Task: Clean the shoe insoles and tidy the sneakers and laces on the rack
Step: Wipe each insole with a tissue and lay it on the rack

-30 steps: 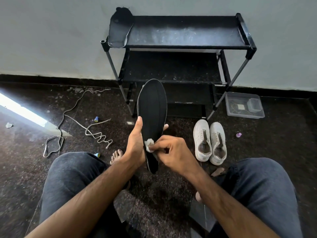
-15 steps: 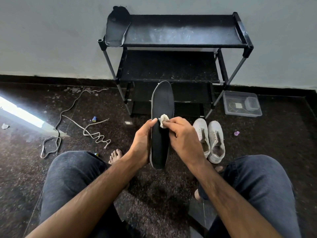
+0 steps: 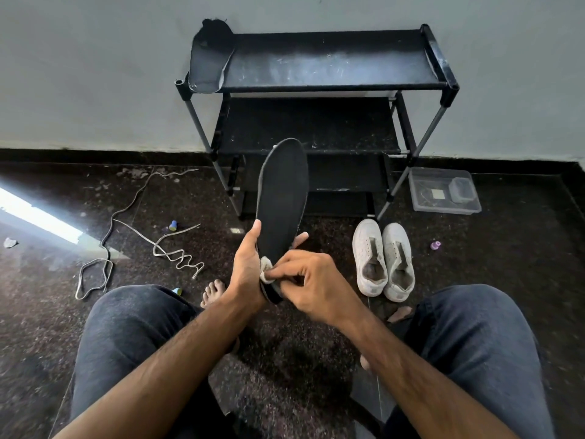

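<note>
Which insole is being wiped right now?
The insole held upright in the left hand; the right hand rubs it. The other insole lies on the rack.

Dark grey trousers (image 3: 133, 337), forearms unsleeved, feet (image 3: 213, 293) unshod.

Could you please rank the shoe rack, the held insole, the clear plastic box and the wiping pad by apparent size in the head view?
1. shoe rack
2. held insole, though nearness to the camera enlarges it
3. clear plastic box
4. wiping pad
</note>
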### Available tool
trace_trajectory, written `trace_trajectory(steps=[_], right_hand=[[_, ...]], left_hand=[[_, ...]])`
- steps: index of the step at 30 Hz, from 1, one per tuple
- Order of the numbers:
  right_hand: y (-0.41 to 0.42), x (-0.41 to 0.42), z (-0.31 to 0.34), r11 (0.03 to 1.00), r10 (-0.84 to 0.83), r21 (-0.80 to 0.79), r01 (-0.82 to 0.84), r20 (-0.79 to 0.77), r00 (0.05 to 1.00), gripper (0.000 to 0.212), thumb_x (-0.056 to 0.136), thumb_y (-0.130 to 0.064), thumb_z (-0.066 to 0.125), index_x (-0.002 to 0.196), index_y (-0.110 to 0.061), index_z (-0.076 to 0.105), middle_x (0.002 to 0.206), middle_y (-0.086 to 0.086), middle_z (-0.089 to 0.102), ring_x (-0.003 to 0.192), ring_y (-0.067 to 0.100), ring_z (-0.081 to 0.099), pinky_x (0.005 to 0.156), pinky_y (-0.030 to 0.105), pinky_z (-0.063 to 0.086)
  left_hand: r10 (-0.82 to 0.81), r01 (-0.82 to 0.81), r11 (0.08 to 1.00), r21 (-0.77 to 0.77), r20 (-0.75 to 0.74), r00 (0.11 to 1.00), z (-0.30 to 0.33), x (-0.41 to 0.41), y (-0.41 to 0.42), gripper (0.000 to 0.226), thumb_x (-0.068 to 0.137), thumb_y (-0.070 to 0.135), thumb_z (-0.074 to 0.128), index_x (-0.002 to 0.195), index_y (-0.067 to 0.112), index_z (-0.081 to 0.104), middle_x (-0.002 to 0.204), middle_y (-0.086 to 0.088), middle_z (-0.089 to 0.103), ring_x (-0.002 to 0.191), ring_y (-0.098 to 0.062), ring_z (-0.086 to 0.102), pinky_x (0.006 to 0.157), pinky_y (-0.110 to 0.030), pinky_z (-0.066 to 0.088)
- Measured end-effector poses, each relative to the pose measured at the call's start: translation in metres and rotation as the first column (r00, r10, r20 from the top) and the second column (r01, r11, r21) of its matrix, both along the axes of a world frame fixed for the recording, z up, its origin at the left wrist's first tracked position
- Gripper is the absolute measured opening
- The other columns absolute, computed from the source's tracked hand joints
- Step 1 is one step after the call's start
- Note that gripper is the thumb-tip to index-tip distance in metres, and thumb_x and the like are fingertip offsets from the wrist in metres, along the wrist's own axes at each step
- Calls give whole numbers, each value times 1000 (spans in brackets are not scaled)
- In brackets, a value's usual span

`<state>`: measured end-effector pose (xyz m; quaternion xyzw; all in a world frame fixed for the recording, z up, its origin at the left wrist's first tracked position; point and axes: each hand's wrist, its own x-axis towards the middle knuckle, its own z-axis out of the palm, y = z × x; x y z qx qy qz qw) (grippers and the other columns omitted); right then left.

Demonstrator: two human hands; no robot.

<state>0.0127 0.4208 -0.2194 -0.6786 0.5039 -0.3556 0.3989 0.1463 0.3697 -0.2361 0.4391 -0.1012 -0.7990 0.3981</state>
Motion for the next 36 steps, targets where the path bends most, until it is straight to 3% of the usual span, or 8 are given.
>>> trace_trajectory(steps=[5,8,13,20,24,27,31,36], right_hand=[[-18,-19,7,990,-89,122,67,191,977,27,81,10,70,98,-8,81,95,-1,79,91,7,73,92,30,58],[-28,-26,6,925,-340,-184,332,-9,941,23,86,4,73,105,-7,79,101,-2,76,95,4,70,89,24,58],[-21,-6,-11,929,-226,-361,86,-369,902,23,91,2,64,110,-2,76,100,7,69,94,22,64,92,30,54],[0,1,0,1000,10,4,-10,-2,1000,28,84,7,67,101,-9,81,100,-4,75,96,1,67,93,17,52],[-12,-14,8,985,-27,170,-21,276,961,28,81,15,69,97,-5,80,95,3,78,93,8,72,92,25,56],[-21,-19,7,952,-294,-55,300,99,951,24,83,8,73,100,-8,80,96,-5,76,93,2,70,88,16,53],[-15,-1,-3,957,-208,-246,154,-211,955,28,87,7,66,110,-4,78,104,3,72,99,15,68,97,29,54],[6,12,-1,997,-59,-40,60,40,997,26,85,6,69,103,-9,81,99,-4,75,95,7,70,90,19,54]], left_hand=[[3,-4,999,-52,-25,1000,5,-7,1,65,104,53,38,119,0,73,120,-24,71,105,-26,73,82,-34,63],[-12,10,993,-115,-14,1000,4,-8,6,55,108,43,36,120,3,72,113,-17,74,93,-22,76,76,-32,63],[4,-6,998,-57,-37,999,-1,-5,2,69,104,52,41,141,-5,53,130,-20,65,120,-29,65,106,-36,52],[103,-101,991,-87,24,994,-3,5,-6,58,106,51,36,128,7,66,129,-17,70,117,-32,69,103,-52,51],[47,-46,997,-70,20,999,5,-3,-4,60,104,53,38,114,2,70,102,-20,76,88,-26,76,73,-35,63],[11,-8,996,-84,43,999,3,-7,2,60,106,49,38,106,1,74,99,-17,75,84,-24,75,73,-31,62],[29,-29,999,-32,6,1000,5,-4,1,66,104,54,39,129,-3,63,118,-21,71,102,-27,73,88,-35,61],[176,-174,982,-78,22,984,2,7,-8,55,105,49,41,135,7,60,115,-12,75,111,-29,70,98,-53,54]])
